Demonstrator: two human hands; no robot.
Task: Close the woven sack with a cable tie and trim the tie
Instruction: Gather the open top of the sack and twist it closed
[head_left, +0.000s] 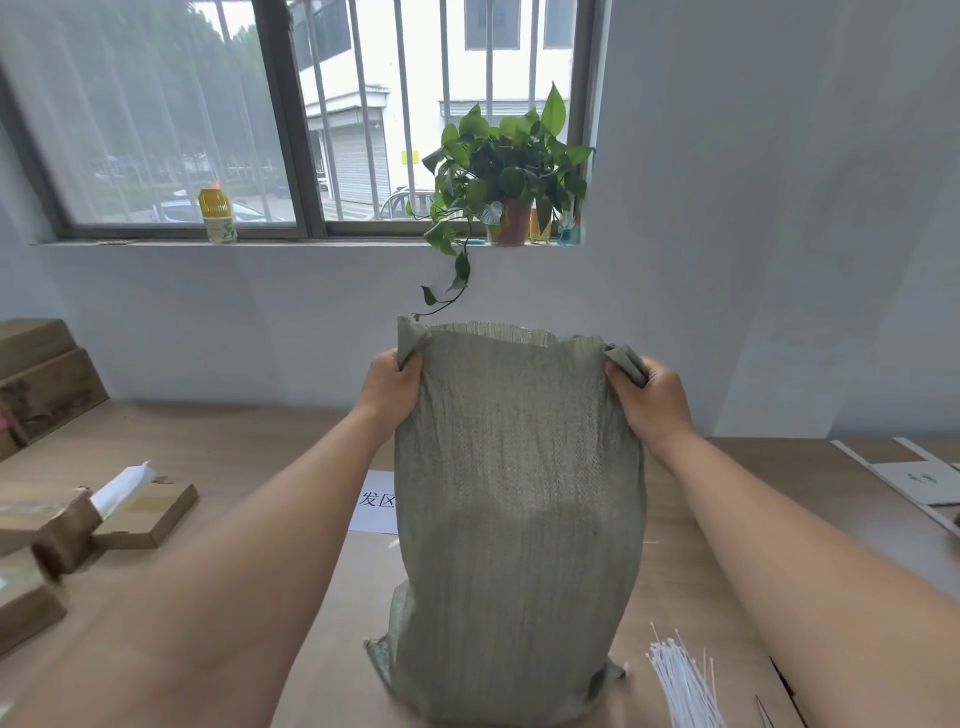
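- Cardboard boxes are lying at the left side of the wooden table, one with a white sheet sticking out of it, and more boxes are stacking up against the wall at the far left.
- A yellow-capped bottle is standing on the windowsill, left of centre.
- The left hand is gripping the sack's upper left corner, fingers curled tight and pinching a bunched fold of the fabric.
- A white paper label is lying flat on the table, partly hidden behind the sack.
- The woven sack is standing upright at the middle of the table, grey-green, its bottom resting on the tabletop and its mouth gaping open at the top between the two hands.
- A potted plant is sitting on the sill above the sack, one vine trailing down the wall.
- The right hand is clutching the upper right corner, fingers closed around a gathered wad of cloth.
- A bundle of white cable ties is lying on the table just right of the sack's base.
- A thin metal tip, possibly scissors, is poking in at the bottom edge, too cropped to tell.
- Flat card sheets are lying at the far right.
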